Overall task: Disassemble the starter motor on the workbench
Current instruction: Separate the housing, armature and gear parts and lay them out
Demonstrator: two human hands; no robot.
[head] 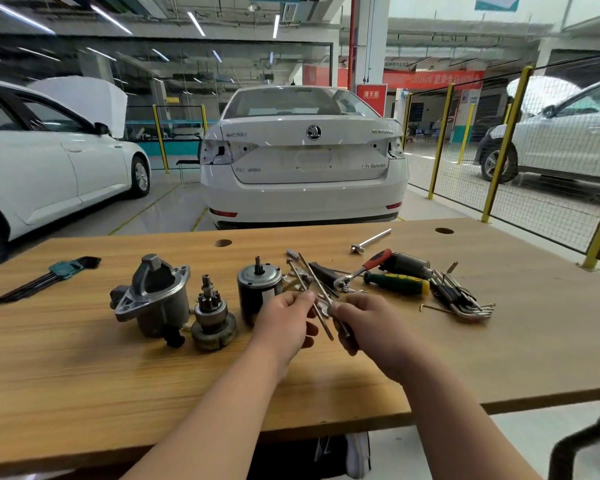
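The starter motor lies in parts on the wooden workbench (84, 358). The grey aluminium nose housing (153, 296) stands at the left, the pinion drive gear (212, 320) beside it, and the black motor body (258, 285) with its shaft upward. My left hand (284, 323) pinches long thin through bolts (314, 289) that slant up and away. My right hand (371, 327) grips a dark-handled tool (345, 336) whose tip meets the bolts near a small metal piece between my hands.
A red-handled ratchet (368, 268), a green and yellow screwdriver (397, 283), a dark solenoid cylinder (407, 263) and a hex key set (461, 299) lie at the right. An extension bar (371, 240) lies farther back. Another hex key set (49, 277) lies far left. A white car (302, 161) stands beyond the bench.
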